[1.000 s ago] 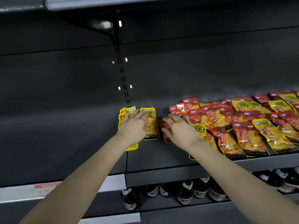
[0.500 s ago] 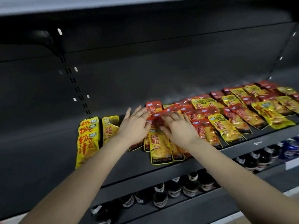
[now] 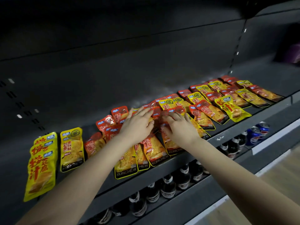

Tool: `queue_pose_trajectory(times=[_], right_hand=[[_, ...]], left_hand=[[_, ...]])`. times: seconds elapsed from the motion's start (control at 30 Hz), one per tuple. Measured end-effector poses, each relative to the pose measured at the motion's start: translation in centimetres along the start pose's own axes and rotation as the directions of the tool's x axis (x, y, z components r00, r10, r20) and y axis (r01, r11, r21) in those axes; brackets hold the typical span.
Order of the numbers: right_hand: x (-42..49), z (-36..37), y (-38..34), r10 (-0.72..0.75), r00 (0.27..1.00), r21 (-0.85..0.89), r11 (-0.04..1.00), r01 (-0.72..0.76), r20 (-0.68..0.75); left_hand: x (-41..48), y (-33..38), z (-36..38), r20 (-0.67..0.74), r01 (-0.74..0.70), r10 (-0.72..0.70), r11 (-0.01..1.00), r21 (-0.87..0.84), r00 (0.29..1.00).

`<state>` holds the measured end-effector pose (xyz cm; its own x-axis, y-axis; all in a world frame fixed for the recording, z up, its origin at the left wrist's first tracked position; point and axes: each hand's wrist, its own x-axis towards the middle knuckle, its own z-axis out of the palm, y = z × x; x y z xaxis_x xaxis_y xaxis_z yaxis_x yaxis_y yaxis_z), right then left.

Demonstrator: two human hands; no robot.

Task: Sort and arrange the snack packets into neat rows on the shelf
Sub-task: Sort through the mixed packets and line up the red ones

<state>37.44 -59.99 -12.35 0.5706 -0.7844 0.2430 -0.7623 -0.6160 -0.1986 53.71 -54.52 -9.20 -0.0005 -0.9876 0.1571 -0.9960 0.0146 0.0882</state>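
Red and yellow snack packets lie jumbled along the dark shelf (image 3: 227, 138). A stack of plain yellow packets (image 3: 41, 164) sits at the far left, with a yellow packet (image 3: 72, 148) beside it. My left hand (image 3: 138, 125) rests palm down, fingers spread, on the red packets (image 3: 112, 125) in the middle of the pile. Right beside it my right hand (image 3: 180, 127) lies flat on overlapping packets (image 3: 155, 150), its fingers slightly bent. More packets (image 3: 211, 109) run in loose rows to the right end of the shelf.
Dark bottles (image 3: 168, 185) stand on the shelf below, with blue cans (image 3: 258, 132) to their right. The back panel and the shelf above are dark. A purple item (image 3: 293, 52) sits on the neighbouring shelf at far right.
Both hands have shifted right along the shelf, from the yellow packets at the left end onto the mixed pile in the middle. The view has swung right as well.
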Motion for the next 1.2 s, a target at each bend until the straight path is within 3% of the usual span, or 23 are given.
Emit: queue_pose_trajectory(times=[0.6,0.93,1.2], right_hand=[[-1.3,-1.3,8.2,0.054,0.998,0.015,0.998,-0.055,0.028],[-0.8,-1.3,9.6,-0.011,0.996,0.04,0.999,0.007,0.083],[-0.5,-2.0,10.9,-0.125,0.989,0.101,0.988,0.116,0.085]], left_hand=[[3.7,7.4,3.9,0.121,-0.057,0.065,0.996,-0.07,0.991],[4.2,9.2,3.7,0.095,0.029,-0.02,0.996,-0.09,0.995],[4.9,10.4,3.0,0.055,0.134,-0.125,0.963,-0.235,0.991]])
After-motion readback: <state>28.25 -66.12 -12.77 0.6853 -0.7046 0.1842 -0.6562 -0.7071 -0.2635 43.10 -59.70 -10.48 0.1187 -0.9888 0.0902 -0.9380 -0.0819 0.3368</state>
